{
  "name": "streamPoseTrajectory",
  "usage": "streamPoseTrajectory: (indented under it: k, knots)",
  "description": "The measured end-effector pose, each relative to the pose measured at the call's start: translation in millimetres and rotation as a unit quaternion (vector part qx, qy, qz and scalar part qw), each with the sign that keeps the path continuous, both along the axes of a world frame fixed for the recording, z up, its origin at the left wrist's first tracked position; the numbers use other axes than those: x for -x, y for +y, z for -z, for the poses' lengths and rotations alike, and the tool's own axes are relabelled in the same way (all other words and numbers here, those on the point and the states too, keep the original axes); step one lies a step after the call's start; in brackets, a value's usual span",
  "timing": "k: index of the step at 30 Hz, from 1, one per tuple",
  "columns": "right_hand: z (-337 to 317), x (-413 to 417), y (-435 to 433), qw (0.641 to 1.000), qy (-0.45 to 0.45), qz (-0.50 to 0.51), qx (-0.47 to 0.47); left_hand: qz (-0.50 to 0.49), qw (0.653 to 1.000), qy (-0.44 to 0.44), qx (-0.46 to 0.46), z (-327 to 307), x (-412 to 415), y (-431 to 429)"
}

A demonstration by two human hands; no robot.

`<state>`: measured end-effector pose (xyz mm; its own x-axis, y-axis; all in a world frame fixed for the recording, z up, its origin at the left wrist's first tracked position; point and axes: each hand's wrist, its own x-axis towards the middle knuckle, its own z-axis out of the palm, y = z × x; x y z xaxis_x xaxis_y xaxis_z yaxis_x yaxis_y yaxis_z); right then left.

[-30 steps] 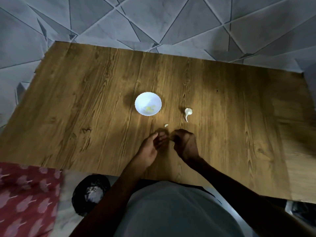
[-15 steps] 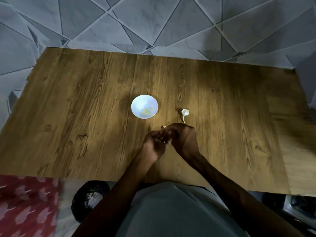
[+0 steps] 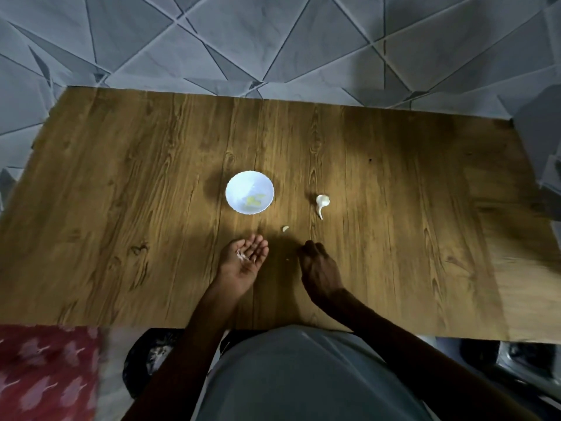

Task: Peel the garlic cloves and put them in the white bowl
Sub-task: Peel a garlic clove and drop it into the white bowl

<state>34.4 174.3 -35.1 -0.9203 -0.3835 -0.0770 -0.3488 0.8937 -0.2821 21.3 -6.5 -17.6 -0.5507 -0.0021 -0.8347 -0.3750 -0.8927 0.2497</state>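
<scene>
A small garlic clove [image 3: 285,228] lies on the wooden counter [image 3: 121,208], just beyond the gap between the two hands. Farther out, ahead of the right hand [image 3: 318,264], rests a white piece of garlic head [image 3: 322,201]; its thin stem points back toward that hand. Ahead of the left hand [image 3: 244,262] the white bowl [image 3: 235,186] stands upright, well apart from the garlic head, and pale yellow peeled cloves [image 3: 254,200] lie in its bottom. The loose clove sits nearer the hands than either the bowl or the garlic head, touching neither.

The left hand is turned palm up with its fingers relaxed and slightly cupped, and scraps of whitish garlic skin [image 3: 242,255] lie loose on it. The right hand is turned back up, its fingers curled down toward the counter. Its fingertips are in shadow, so I cannot tell whether they pinch anything or only meet the wood. A tiny pale fleck [image 3: 288,259] lies on the counter between the hands.

Behind the hands, both forearms run back over the near edge of the counter to a gray shirt [image 3: 303,381]. Left of the left forearm, below that edge, are a dark round container [image 3: 145,360] and a red patterned cloth [image 3: 45,375]. Beyond the counter's far edge lies a gray floor [image 3: 273,41] of triangular tiles.
</scene>
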Motion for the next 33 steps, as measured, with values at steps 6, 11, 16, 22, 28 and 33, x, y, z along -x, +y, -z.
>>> streamPoseTrajectory:
  k: [6, 11, 16, 22, 28, 33]
  knots:
    - [0.6, 5.8, 17.2, 0.993, -0.004, 0.108, 0.056, 0.020, 1.000, -0.001, -0.002, -0.5, -5.2, 1.3]
    - [11.8, -6.1, 9.4, 0.999, 0.018, 0.039, 0.009, 0.027, 1.000, -0.010, -0.008, 2.1, -6.9, 2.6]
    - [-1.9, 4.4, -5.1, 0.999, 0.005, -0.036, 0.030, 0.030, 1.000, -0.004, -0.001, -1.8, -6.7, 3.3]
    - [-0.5, 33.6, -9.7, 0.978, 0.030, -0.201, 0.047, 0.027, 1.000, -0.008, 0.002, -4.1, -1.0, 4.1]
    - [11.5, 31.2, 34.9, 0.943, 0.059, -0.327, 0.030, 0.034, 0.999, -0.004, -0.002, -2.4, -1.7, 1.1]
    - [12.1, 31.5, 59.3, 0.968, 0.013, -0.242, 0.068, 0.035, 0.999, -0.007, 0.002, -1.1, -2.3, 0.9]
